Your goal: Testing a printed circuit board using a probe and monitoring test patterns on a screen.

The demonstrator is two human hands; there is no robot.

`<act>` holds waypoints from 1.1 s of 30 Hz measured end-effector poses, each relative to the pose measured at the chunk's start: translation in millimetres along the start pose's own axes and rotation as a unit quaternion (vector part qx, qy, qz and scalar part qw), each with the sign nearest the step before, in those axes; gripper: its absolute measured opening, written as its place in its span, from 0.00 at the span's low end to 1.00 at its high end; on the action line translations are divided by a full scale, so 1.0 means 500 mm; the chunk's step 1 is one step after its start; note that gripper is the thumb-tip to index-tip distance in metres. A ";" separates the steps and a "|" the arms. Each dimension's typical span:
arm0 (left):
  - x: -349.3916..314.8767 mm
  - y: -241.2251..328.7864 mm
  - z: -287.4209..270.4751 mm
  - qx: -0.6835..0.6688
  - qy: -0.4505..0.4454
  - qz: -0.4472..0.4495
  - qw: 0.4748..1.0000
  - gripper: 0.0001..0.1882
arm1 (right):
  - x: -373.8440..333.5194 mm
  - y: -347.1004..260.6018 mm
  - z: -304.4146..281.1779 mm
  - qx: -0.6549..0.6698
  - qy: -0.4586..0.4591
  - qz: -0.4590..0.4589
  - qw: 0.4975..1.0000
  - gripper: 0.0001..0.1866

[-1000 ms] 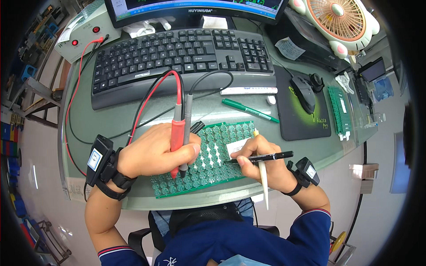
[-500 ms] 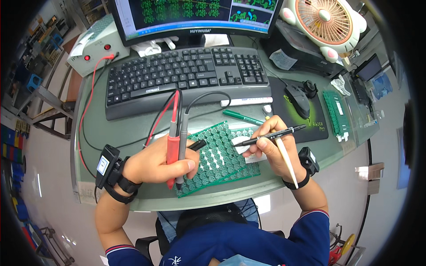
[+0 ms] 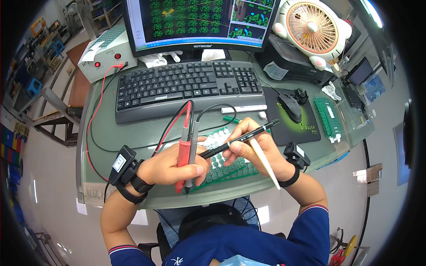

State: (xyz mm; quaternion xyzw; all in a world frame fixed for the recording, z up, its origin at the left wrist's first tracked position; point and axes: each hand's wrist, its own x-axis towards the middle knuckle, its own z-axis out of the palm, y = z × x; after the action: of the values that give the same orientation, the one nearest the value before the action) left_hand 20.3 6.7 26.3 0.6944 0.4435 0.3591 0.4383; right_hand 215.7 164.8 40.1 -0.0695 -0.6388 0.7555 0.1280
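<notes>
My left hand (image 3: 171,165) grips two test probes, a red probe (image 3: 182,150) and a grey probe (image 3: 192,153), tips pointing down toward the desk's front edge. Their red and black leads curve up over the desk. My right hand (image 3: 253,148) holds a black pen (image 3: 242,138) across its fingers, together with a long white stick (image 3: 265,163) that slants down to the right. Between and under both hands lies a green circuit board panel (image 3: 226,166) with rows of small white parts. Both hands partly cover it.
A black keyboard (image 3: 186,86) and a monitor (image 3: 199,22) stand behind. At left sits a grey meter box (image 3: 104,53) with red sockets. A mouse (image 3: 290,106) on a dark mat, another green board (image 3: 327,117), a pink fan (image 3: 313,29) and a white marker (image 3: 244,108) lie right.
The view has tilted up, showing more of the monitor. My right hand lifted the pen off the board and swung it to slant toward my left hand. The probes stay gripped.
</notes>
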 end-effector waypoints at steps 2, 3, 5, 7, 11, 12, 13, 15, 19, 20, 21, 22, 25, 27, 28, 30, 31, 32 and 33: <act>-0.001 0.002 0.006 -0.018 0.011 0.007 1.000 0.20 | 0.005 0.013 0.013 -0.033 0.001 -0.011 0.999 0.11; -0.003 0.006 0.011 -0.035 0.029 -0.007 0.999 0.20 | 0.006 0.022 0.020 -0.064 0.002 -0.020 0.998 0.12; -0.002 0.007 0.015 -0.053 0.045 -0.020 0.997 0.20 | 0.006 0.026 0.031 -0.022 0.017 -0.009 1.000 0.13; -0.001 0.004 0.016 -0.065 0.086 0.011 0.994 0.20 | 0.012 0.016 0.033 -0.054 0.015 -0.004 0.998 0.13; 0.010 -0.005 0.016 -0.101 0.117 0.043 0.987 0.18 | 0.029 -0.031 -0.053 -0.241 0.080 0.002 0.967 0.15; 0.007 -0.015 0.009 -0.122 0.099 0.028 0.987 0.17 | 0.039 -0.051 -0.086 -0.372 0.082 0.005 0.925 0.15; 0.010 -0.020 0.011 -0.126 0.097 0.030 0.987 0.17 | 0.042 -0.070 -0.115 -0.496 0.082 0.005 0.864 0.16; 0.012 -0.031 0.014 -0.189 0.063 0.028 0.980 0.21 | 0.028 -0.058 -0.150 -0.711 0.153 -0.018 0.686 0.17; 0.021 -0.044 0.023 -0.190 0.003 0.018 0.982 0.19 | -0.041 -0.014 -0.138 -0.490 0.016 -0.132 0.861 0.18; 0.021 -0.047 0.024 -0.162 -0.006 -0.003 0.987 0.18 | -0.051 0.000 -0.124 -0.436 -0.049 -0.122 0.890 0.15; 0.026 -0.053 0.028 -0.165 -0.007 -0.001 0.986 0.18 | -0.062 0.005 -0.107 -0.412 -0.070 -0.115 0.901 0.11; 0.025 -0.057 0.034 -0.130 -0.017 -0.009 0.991 0.19 | -0.065 0.021 -0.103 -0.389 -0.062 -0.118 0.911 0.10; 0.026 -0.059 0.034 -0.084 -0.027 -0.018 0.996 0.20 | -0.075 0.054 -0.113 -0.346 -0.052 -0.095 0.932 0.10; 0.025 -0.061 0.029 -0.078 -0.041 -0.033 0.996 0.20 | -0.072 0.063 -0.119 -0.325 -0.047 -0.070 0.942 0.11; 0.025 -0.061 0.030 -0.087 -0.036 -0.044 0.995 0.20 | -0.068 0.067 -0.119 -0.355 -0.065 -0.097 0.927 0.11; 0.025 -0.058 0.030 -0.090 -0.033 -0.048 0.994 0.20 | -0.063 0.070 -0.117 -0.396 -0.085 -0.122 0.906 0.13; 0.025 -0.057 0.030 -0.090 -0.030 -0.051 0.994 0.21 | -0.059 0.071 -0.117 -0.395 -0.087 -0.121 0.907 0.13; 0.024 -0.056 0.030 -0.092 -0.028 -0.052 0.994 0.21 | -0.054 0.071 -0.116 -0.405 -0.096 -0.137 0.899 0.13; 0.023 -0.058 0.030 -0.095 -0.028 -0.056 0.993 0.21 | -0.052 0.069 -0.115 -0.415 -0.105 -0.152 0.891 0.13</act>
State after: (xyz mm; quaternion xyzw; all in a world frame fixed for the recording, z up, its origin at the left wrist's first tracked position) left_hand 28.9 19.4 -4.5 0.6329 0.4335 0.3552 0.5342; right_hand 252.5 206.5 -5.2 0.0617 -0.9068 0.3952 0.1330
